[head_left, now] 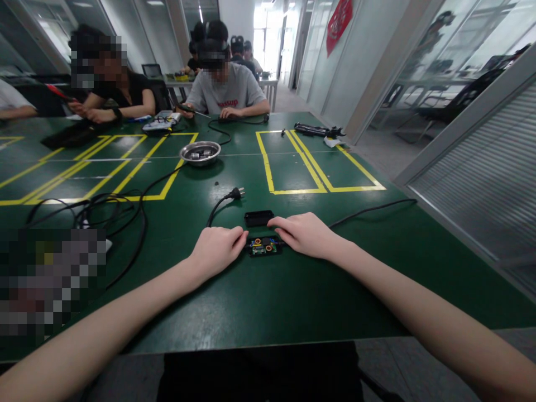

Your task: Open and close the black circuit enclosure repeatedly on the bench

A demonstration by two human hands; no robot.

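Note:
A black plastic housing with a circuit board lies open on the green table in front of me, its copper coils and coloured wires showing. My left hand is closed at the housing's left end, pinching the cable there. That cable ends in a black power plug, resting beyond the left hand. At the right end, my right hand is closed over the other black cable, with its fingers partly hiding the grip. Just behind the board sits a black housing half, close to the right fingertips.
A metal bowl with metal parts stands farther back. Coiled black cables lie at left, beside a blurred-out object. Yellow tape marks the table. A person in a grey shirt works opposite; another person sits left.

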